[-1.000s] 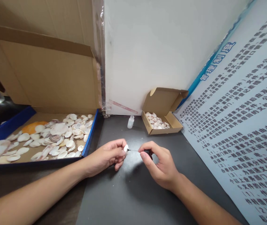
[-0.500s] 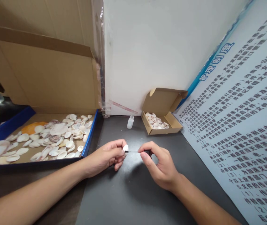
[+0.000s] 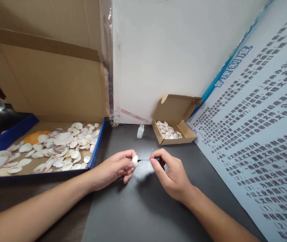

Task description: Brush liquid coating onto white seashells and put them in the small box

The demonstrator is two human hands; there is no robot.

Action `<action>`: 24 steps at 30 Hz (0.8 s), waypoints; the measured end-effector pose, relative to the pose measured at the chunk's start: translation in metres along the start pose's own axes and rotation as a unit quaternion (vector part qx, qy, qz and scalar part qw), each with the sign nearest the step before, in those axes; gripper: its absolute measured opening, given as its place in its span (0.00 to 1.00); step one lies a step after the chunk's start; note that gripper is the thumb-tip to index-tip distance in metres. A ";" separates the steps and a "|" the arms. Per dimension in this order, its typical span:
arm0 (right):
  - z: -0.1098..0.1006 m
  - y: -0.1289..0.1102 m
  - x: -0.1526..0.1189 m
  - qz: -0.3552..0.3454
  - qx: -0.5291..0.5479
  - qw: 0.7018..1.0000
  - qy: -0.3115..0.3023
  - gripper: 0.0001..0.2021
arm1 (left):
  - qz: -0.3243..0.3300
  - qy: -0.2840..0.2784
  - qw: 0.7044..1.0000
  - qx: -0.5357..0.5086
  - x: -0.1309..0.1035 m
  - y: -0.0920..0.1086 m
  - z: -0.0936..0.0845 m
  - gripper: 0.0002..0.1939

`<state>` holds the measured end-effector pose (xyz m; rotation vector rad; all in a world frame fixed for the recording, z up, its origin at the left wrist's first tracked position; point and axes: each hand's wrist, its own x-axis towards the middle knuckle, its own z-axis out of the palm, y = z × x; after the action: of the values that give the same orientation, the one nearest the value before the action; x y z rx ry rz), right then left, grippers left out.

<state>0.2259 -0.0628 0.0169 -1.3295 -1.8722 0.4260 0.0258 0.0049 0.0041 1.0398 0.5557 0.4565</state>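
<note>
Head view: the left hand [image 3: 116, 166] pinches a small white shell [image 3: 135, 159] between nearly closed thumb and fingers. The right hand [image 3: 172, 174], likewise pinched, grips a slim brush-like tool [image 3: 145, 160] whose long axis runs sideways, its dark tip aimed left at the shell; whether it touches cannot be told. Nothing stands between them. A blue-edged box [image 3: 97, 148] of shells [image 3: 64, 138] lies nearer the left hand; beyond both hands stand a small bottle [image 3: 140, 132] and, right of it, an open carton [image 3: 187, 138].
</note>
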 end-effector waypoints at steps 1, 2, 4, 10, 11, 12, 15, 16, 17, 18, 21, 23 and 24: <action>0.000 0.000 0.001 0.003 -0.003 1.000 0.004 0.06 | 0.001 -0.001 1.000 0.000 0.000 0.000 0.000 0.08; 0.000 -0.001 0.001 0.004 -0.003 1.000 0.008 0.06 | 0.000 -0.002 1.000 0.001 0.000 0.000 0.000 0.08; -0.001 -0.001 0.002 0.000 0.001 1.000 0.014 0.07 | -0.001 -0.002 1.000 0.001 0.000 0.000 0.000 0.09; -0.002 -0.003 0.000 -0.023 0.030 0.999 0.018 0.06 | -0.003 -0.004 1.000 0.002 0.000 0.000 0.000 0.09; -0.002 -0.003 -0.001 -0.025 0.033 0.999 0.017 0.06 | -0.003 -0.003 1.000 0.002 0.000 0.000 0.000 0.09; -0.002 -0.003 -0.001 -0.026 0.034 0.999 0.017 0.06 | -0.003 -0.002 1.000 0.002 0.000 0.000 0.000 0.09; -0.002 -0.002 -0.001 -0.027 0.034 0.999 0.016 0.05 | -0.005 -0.002 1.000 0.003 0.000 0.000 0.000 0.09; -0.002 -0.002 0.000 -0.027 0.034 0.999 0.016 0.05 | -0.005 -0.001 1.000 0.003 0.000 0.000 0.000 0.09; -0.001 -0.002 0.000 -0.028 0.033 0.999 0.015 0.05 | -0.005 0.000 1.000 0.003 0.000 0.000 0.000 0.10; -0.001 -0.001 0.000 -0.029 0.033 0.999 0.014 0.05 | -0.004 -0.001 1.000 0.002 0.000 0.000 0.000 0.10; -0.001 -0.001 0.000 -0.036 0.034 0.999 0.014 0.05 | -0.006 -0.003 1.000 0.000 0.000 0.000 0.000 0.10; 0.000 -0.001 -0.001 -0.043 0.034 0.998 0.008 0.05 | -0.008 -0.002 1.000 0.000 0.000 0.000 0.001 0.10; 0.000 -0.001 -0.001 -0.044 0.030 0.999 0.003 0.05 | -0.008 0.000 1.000 -0.001 0.000 0.001 0.001 0.10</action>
<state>0.2256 -0.0638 0.0172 -1.2025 -1.8900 0.4287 0.0260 0.0046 0.0049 1.0334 0.5629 0.4413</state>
